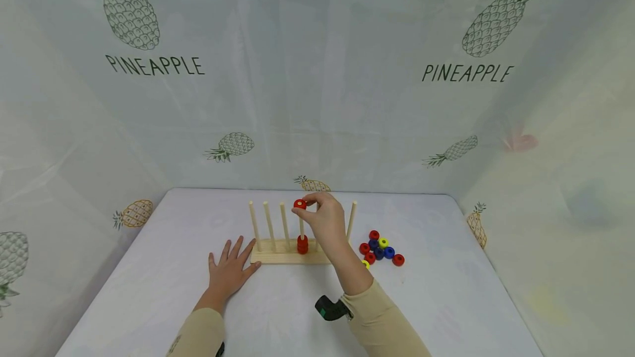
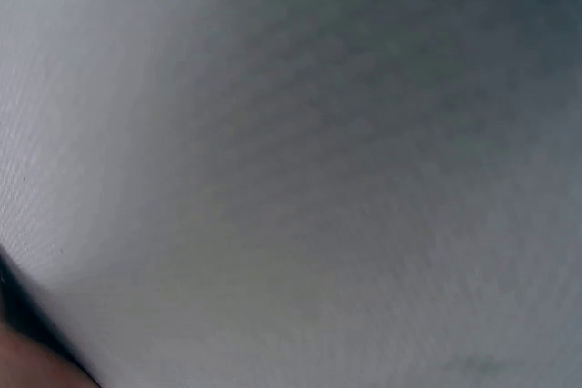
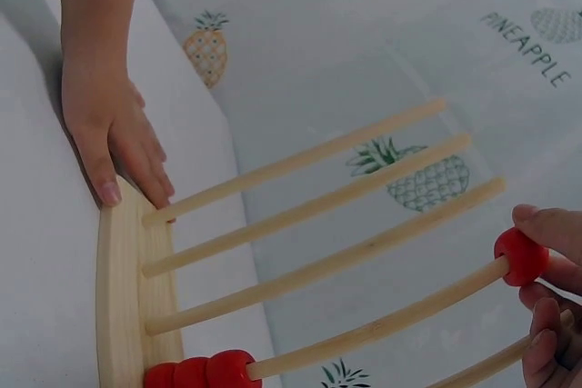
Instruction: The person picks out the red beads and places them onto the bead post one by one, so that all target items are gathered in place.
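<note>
My right hand (image 1: 324, 219) pinches a red bead (image 3: 522, 257) between thumb and fingers at the top end of a middle wooden peg (image 3: 382, 323). The pale peg tip shows in the bead's hole in the head view. Low on that same peg sit three red beads (image 1: 302, 244), stacked against the wooden base (image 1: 283, 258). My left hand (image 1: 229, 274) lies with fingers spread at the base's left end, its thumb and index finger touching the wood. Fabric fills most of the left wrist view, with a bit of skin at the lower left corner.
Right of the base, loose red, blue and yellow beads (image 1: 379, 253) lie in a group on the white table (image 1: 198, 219). Other upright pegs (image 1: 269, 220) rise on both sides of the one in use. A pineapple-print curtain (image 1: 297, 87) hangs behind the table.
</note>
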`<move>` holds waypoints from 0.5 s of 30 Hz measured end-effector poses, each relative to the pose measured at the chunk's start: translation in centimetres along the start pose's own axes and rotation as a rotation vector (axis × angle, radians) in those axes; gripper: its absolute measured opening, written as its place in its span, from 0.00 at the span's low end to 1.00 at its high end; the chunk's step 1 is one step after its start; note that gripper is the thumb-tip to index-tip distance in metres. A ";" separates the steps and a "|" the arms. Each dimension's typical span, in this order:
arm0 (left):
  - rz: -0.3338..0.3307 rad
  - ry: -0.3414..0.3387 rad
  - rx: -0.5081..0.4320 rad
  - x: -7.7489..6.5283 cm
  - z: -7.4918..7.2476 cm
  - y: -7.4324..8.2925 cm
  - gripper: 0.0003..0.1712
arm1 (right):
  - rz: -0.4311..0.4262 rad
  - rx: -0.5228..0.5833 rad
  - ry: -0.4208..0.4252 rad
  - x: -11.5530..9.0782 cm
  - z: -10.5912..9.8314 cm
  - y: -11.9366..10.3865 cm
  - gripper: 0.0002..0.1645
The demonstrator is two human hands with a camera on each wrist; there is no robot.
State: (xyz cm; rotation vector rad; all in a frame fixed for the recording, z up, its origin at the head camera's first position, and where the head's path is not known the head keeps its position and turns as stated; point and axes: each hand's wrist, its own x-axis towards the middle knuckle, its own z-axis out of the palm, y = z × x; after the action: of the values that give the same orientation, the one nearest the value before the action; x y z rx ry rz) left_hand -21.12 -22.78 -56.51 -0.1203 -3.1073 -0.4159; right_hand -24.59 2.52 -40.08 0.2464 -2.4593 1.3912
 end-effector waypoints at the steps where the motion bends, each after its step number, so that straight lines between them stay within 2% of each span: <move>1: -0.001 -0.001 0.000 0.0 0.0 0.0 0.42 | -0.002 -0.001 0.000 0.0 0.0 0.0 0.16; 15: -0.001 0.009 0.009 0.1 0.1 0.0 0.42 | -0.023 -0.035 -0.001 0.0 0.0 0.0 0.16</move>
State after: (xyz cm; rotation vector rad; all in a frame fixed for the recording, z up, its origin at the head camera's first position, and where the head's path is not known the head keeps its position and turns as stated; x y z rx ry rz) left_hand -21.18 -22.78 -56.58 -0.1159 -3.1007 -0.4010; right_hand -24.64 2.53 -40.07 0.2663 -2.4714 1.3383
